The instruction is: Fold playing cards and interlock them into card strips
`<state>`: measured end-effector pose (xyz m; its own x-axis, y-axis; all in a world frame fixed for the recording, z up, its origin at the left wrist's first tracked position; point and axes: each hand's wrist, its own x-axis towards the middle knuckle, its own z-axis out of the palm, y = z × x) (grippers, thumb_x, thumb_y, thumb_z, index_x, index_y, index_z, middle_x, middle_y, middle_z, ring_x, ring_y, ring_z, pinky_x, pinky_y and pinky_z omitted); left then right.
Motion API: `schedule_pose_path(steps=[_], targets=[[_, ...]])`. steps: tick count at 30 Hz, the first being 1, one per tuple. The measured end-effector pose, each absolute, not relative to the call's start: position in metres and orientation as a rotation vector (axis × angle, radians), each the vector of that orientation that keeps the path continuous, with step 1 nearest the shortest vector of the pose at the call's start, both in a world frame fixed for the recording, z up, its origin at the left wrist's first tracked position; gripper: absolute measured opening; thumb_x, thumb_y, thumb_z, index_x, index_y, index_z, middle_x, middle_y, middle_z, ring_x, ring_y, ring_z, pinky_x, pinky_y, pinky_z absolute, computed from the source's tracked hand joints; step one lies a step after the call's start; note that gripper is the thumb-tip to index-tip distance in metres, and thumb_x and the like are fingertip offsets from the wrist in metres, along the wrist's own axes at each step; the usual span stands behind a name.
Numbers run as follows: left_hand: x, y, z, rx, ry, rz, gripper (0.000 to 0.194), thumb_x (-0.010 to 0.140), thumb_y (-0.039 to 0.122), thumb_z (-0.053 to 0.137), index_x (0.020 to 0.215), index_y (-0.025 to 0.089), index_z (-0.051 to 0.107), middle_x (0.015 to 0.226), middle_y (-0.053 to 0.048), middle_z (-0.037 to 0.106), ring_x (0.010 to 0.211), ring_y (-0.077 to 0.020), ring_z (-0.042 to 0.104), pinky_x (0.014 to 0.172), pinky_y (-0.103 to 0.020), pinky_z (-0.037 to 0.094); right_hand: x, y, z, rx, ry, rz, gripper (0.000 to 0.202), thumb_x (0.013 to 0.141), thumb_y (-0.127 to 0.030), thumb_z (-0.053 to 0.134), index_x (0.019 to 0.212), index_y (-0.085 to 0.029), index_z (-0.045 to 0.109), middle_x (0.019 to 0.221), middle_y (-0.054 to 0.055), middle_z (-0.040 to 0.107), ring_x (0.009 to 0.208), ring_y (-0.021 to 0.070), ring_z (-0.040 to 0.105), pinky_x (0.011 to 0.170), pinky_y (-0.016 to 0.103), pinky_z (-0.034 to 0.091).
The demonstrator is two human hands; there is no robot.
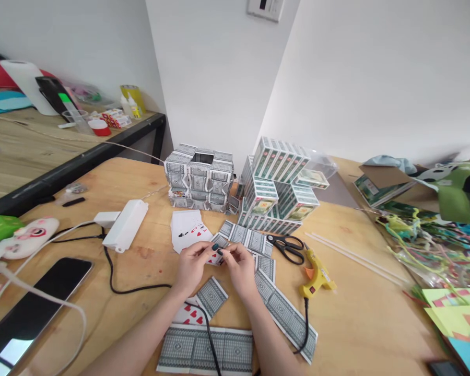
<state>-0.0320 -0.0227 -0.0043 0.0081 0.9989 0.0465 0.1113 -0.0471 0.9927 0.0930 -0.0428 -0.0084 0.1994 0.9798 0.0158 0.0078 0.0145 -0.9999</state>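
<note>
My left hand [193, 265] and my right hand [238, 267] meet above the table, fingertips pinched on a playing card [215, 259] with red pips. Behind them lies a spread of face-up playing cards [184, 230]. Rows of face-down cards [243, 237] run just beyond and to the right of my right hand. Under my forearms are a loose patterned card [212, 297], a card with red hearts [191, 315] and a joined strip of cards [203, 349]. At the back stands a box-like structure built of cards [199, 180].
Stacked card boxes [276, 193] rise behind the rows. Black scissors [288, 248] and a yellow glue gun [316, 277] lie right, its cord crossing the table. A white power strip [126, 225], cables and a phone [39, 313] are left. Craft scraps [426, 245] crowd the right edge.
</note>
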Motion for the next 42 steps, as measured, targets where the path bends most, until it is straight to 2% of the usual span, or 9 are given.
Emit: schedule_pose_path(steps=[8, 14, 18, 21, 23, 27, 33, 39, 42], targets=[[-0.03, -0.022, -0.001, 1.312, 1.207, 1.183, 0.024, 0.074, 0.038, 0.054, 0.07, 0.016, 0.062, 0.068, -0.001, 0.063, 0.066, -0.0146, 0.056, 0.062, -0.023, 0.044, 0.094, -0.044, -0.01, -1.26, -1.128, 1.018, 0.023, 0.077, -0.032, 0.056, 0.06, -0.018, 0.049, 0.056, -0.003, 0.051, 0.052, 0.011, 0.048, 0.053, 0.023, 0.04], [-0.033, -0.023, -0.003, 1.453, 1.244, 1.159, 0.025, 0.077, 0.037, 0.05, 0.063, 0.016, 0.053, 0.057, 0.003, 0.05, 0.056, -0.0112, 0.046, 0.053, -0.02, 0.037, 0.093, -0.045, -0.01, -1.238, -1.124, 1.043, 0.026, 0.076, -0.034, 0.057, 0.058, -0.019, 0.047, 0.054, -0.003, 0.051, 0.051, 0.0114, 0.048, 0.053, 0.023, 0.04], [-0.033, -0.024, -0.005, 1.493, 1.279, 1.156, 0.026, 0.079, 0.036, 0.048, 0.062, 0.017, 0.05, 0.056, 0.004, 0.047, 0.055, -0.0103, 0.045, 0.052, -0.02, 0.037, 0.093, -0.044, -0.011, -1.236, -1.103, 1.055, 0.029, 0.075, -0.038, 0.058, 0.056, -0.019, 0.045, 0.054, -0.003, 0.05, 0.051, 0.0108, 0.047, 0.052, 0.023, 0.038], [-0.03, -0.024, -0.007, 1.519, 1.29, 1.141, 0.021, 0.078, 0.035, 0.05, 0.071, 0.017, 0.055, 0.063, 0.002, 0.055, 0.06, -0.0116, 0.051, 0.057, -0.021, 0.042, 0.095, -0.042, -0.014, -1.263, -1.045, 1.029, 0.032, 0.076, -0.042, 0.055, 0.056, -0.019, 0.044, 0.051, -0.005, 0.043, 0.047, 0.0093, 0.041, 0.048, 0.022, 0.035], [-0.028, -0.024, -0.01, 1.532, 1.253, 1.138, 0.018, 0.077, 0.033, 0.053, 0.084, 0.017, 0.058, 0.076, -0.002, 0.062, 0.069, -0.0137, 0.057, 0.064, -0.024, 0.047, 0.097, -0.041, -0.015, -1.3, -1.019, 0.985, 0.033, 0.077, -0.042, 0.054, 0.057, -0.018, 0.045, 0.05, -0.006, 0.041, 0.047, 0.0088, 0.038, 0.047, 0.021, 0.033], [-0.027, -0.024, -0.016, 1.551, 1.213, 1.139, 0.033, 0.076, 0.03, 0.056, 0.107, 0.019, 0.052, 0.089, -0.005, 0.064, 0.081, -0.0166, 0.061, 0.075, -0.029, 0.05, 0.1, -0.04, -0.015, -1.351, -0.995, 0.947, 0.027, 0.076, -0.041, 0.056, 0.064, -0.017, 0.051, 0.053, -0.005, 0.045, 0.049, 0.009, 0.041, 0.048, 0.021, 0.035], [-0.03, -0.022, -0.021, 1.572, 1.243, 1.183, 0.031, 0.082, 0.028, 0.047, 0.112, 0.019, 0.05, 0.099, -0.007, 0.064, 0.088, -0.017, 0.063, 0.079, -0.029, 0.051, 0.096, -0.041, -0.016, -1.393, -1.097, 0.949, 0.02, 0.07, -0.034, 0.063, 0.074, -0.017, 0.055, 0.061, -0.002, 0.054, 0.053, 0.0104, 0.048, 0.052, 0.022, 0.04], [-0.031, -0.022, -0.023, 1.736, 1.384, 1.16, 0.03, 0.086, 0.025, 0.039, 0.113, 0.021, 0.051, 0.11, -0.006, 0.061, 0.101, -0.017, 0.058, 0.086, -0.03, 0.047, 0.095, -0.041, -0.014, -1.416, -1.144, 0.936, 0.018, 0.077, -0.033, 0.053, 0.077, -0.016, 0.057, 0.067, 0.002, 0.059, 0.059, 0.0136, 0.052, 0.057, 0.024, 0.042], [-0.031, -0.022, -0.02, 1.781, 1.385, 1.138, 0.033, 0.086, 0.024, 0.037, 0.118, 0.021, 0.048, 0.113, -0.006, 0.06, 0.101, -0.0161, 0.057, 0.085, -0.029, 0.047, 0.096, -0.041, -0.011, -1.406, -1.179, 0.939, 0.018, 0.079, -0.031, 0.05, 0.08, -0.016, 0.058, 0.07, 0.002, 0.06, 0.061, 0.0143, 0.052, 0.058, 0.024, 0.041]])
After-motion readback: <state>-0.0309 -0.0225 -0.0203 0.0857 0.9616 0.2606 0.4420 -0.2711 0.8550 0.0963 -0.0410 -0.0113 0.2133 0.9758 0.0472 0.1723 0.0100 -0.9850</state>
